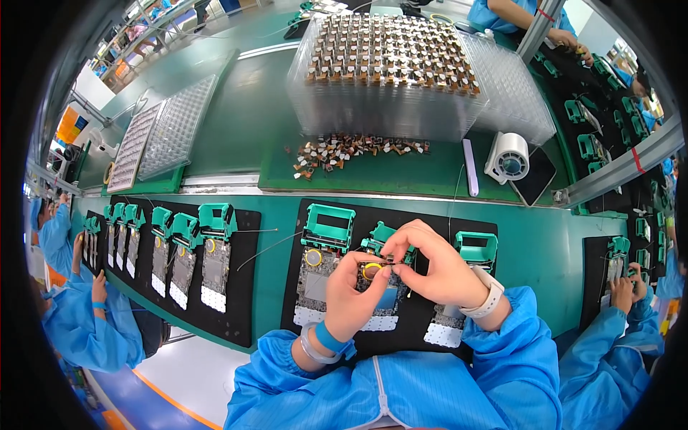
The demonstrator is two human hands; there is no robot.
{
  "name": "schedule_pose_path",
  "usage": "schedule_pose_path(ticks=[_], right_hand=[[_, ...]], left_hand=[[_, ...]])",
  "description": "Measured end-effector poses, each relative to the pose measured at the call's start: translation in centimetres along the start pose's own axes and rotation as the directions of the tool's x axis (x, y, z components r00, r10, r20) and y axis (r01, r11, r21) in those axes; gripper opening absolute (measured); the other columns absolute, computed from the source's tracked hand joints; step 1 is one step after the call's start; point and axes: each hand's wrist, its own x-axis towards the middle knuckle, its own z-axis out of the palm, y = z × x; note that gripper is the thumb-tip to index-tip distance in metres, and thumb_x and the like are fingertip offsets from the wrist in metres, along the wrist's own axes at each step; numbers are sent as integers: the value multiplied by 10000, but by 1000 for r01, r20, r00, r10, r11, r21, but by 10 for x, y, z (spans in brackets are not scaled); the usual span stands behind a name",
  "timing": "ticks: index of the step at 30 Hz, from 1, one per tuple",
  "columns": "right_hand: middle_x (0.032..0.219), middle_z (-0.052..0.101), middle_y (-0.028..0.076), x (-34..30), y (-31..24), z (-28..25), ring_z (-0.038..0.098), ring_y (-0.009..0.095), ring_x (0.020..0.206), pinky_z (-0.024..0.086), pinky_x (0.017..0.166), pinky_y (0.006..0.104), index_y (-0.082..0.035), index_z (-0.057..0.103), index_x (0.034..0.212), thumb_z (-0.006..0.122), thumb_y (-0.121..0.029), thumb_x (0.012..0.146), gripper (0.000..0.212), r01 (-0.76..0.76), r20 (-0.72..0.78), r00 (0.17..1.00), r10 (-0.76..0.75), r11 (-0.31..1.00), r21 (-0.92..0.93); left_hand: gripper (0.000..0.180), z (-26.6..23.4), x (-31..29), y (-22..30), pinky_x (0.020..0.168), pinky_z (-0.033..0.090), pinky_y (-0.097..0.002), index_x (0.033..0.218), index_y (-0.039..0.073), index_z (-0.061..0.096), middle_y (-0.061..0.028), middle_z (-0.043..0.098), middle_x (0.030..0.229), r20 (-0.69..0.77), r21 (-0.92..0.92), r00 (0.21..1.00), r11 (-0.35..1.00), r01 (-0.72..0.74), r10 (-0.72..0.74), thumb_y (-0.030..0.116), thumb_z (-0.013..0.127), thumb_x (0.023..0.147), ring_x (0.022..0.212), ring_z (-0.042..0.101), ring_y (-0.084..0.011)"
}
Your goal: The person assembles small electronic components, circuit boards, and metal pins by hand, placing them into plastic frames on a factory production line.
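Note:
Over the middle circuit board, my left hand and my right hand meet with their fingertips pinched together. A small dark piece seems to lie between them, too hidden to name. Part of that board's green plastic frame shows behind my fingers, and a yellow ring shows between my hands. To the left of my left hand lies another circuit board with its green frame. A third board is partly covered by my right wrist, its green frame above it.
Small loose parts are heaped beyond the boards, before stacked clear trays of similar parts. A purple stick, a white roll and a dark phone lie right. More boards line the left mat. Co-workers sit both sides.

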Motion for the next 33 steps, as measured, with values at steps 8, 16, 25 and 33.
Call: schedule_pose_path(ticks=[8,16,25,33], right_hand=[[887,586,39,10,-4,-21,560,153,890,445,849,310,-34,592,1057,640,40,770,301,-46,152,988,39,998,47],[811,610,131,95,75,-29,607,285,759,493,700,372,-32,598,1020,631,-91,799,231,-151,-268,963,-19,788,-598],[830,567,113,94,75,-29,551,317,818,461,681,429,-59,573,794,634,-59,761,70,-138,-378,913,-154,754,-642],[878,565,129,-14,10,-49,561,275,830,450,753,352,-12,597,962,597,-24,839,123,-30,-370,922,-118,928,-370]], left_hand=[[185,-2,0,2,735,441,-196,1003,16,548,-16,585,919,19,27,999,999,-29,28,-21,634,844,842,526,-51],[171,-7,11,-15,602,411,-188,892,19,556,14,564,766,10,149,999,988,43,-45,97,696,832,712,498,-31],[357,-9,7,-5,717,469,-351,1105,5,480,-160,608,925,42,445,993,892,78,-108,158,665,841,785,587,-243],[253,35,-23,20,656,477,-361,1040,28,554,-124,599,894,256,578,957,773,-262,134,84,649,812,707,597,-265]])
